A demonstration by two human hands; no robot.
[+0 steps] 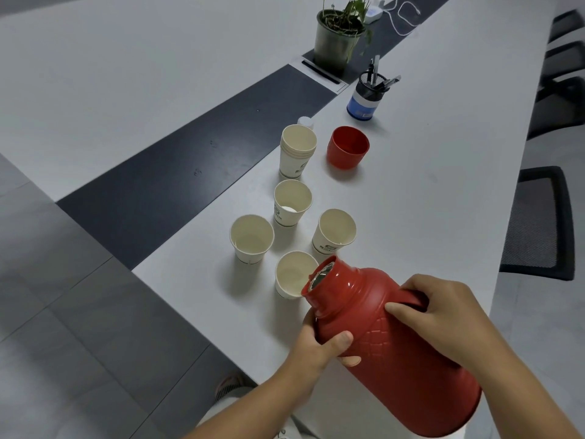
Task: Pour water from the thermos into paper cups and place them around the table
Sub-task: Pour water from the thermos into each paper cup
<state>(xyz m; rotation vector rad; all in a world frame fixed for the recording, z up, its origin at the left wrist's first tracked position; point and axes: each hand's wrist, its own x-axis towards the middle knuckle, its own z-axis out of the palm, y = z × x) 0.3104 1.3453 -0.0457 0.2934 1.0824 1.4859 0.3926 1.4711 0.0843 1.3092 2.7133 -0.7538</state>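
A red thermos (pixel 392 346) is tilted steeply to the left, its open mouth over the nearest paper cup (pixel 292 275). My right hand (pixel 443 315) grips its handle. My left hand (pixel 319 346) holds the body just below the neck. Three more single paper cups stand beyond: one at the left (pixel 251 238), one in the middle (pixel 292 202), one at the right (pixel 335 232). Behind them is a stack of paper cups (pixel 297 151). The thermos's red cap (pixel 347 147) stands open side up beside the stack.
A blue pen holder (pixel 367 95) and a potted plant (pixel 338 33) stand farther along the white table (pixel 427 191). A dark strip (pixel 177 172) runs down the table's middle. Black chairs (pixel 541 223) line the right edge. Floor lies at the left.
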